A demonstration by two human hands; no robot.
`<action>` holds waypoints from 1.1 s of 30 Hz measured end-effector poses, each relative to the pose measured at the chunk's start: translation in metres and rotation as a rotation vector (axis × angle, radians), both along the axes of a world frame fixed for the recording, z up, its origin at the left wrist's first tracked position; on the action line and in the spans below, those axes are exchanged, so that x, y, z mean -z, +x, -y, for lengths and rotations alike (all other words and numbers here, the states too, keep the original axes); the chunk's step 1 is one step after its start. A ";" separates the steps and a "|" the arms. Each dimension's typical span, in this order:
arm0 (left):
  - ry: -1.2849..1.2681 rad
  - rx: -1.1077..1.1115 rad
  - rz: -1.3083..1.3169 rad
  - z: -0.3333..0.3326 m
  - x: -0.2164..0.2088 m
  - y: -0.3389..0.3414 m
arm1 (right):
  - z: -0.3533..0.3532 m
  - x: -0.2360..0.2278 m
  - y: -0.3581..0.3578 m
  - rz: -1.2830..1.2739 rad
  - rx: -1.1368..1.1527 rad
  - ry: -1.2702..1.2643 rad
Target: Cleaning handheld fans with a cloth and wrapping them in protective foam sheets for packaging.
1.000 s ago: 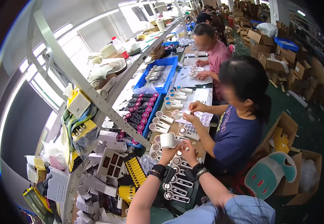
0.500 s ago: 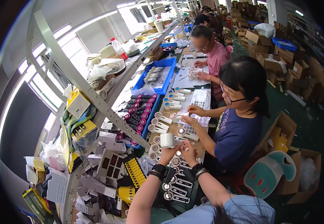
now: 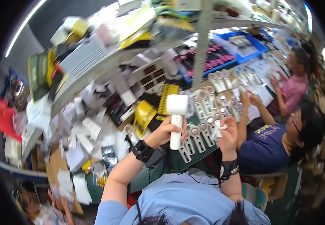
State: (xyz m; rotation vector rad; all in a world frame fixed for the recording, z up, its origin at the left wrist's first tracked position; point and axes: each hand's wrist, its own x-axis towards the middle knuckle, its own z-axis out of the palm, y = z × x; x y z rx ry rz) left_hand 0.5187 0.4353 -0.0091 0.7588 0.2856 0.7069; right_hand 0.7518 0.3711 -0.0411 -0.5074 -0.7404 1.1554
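My left hand (image 3: 169, 132) is closed round the handle of a white handheld fan (image 3: 176, 140). The fan stands upright, its thick round head (image 3: 177, 104) above my fingers. Off to the right, my raised right hand (image 3: 228, 135) pinches a small crumpled white scrap (image 3: 218, 129), perhaps film or tissue; blur hides its exact kind. Between and beyond my hands, several white fans with round heads (image 3: 195, 132) lie in rows on the dark green table (image 3: 203, 153).
Loose white boxes (image 3: 89, 127) are heaped on the left, beside a yellow container (image 3: 144, 117). A blue crate (image 3: 250, 48) holds more fans at the back. A metal post (image 3: 201, 45) rises before me. On the right, a co-worker in dark blue (image 3: 263, 148) handles parts close to my right arm.
The view has swung left. My hands, together at the fan before, are now apart: the left keeps the fan upright, while the right has moved away rightward with the white scrap.
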 end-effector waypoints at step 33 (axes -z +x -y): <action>0.931 -0.236 -1.433 0.237 -0.033 -0.350 | 0.052 -0.043 -0.432 0.747 -1.674 0.170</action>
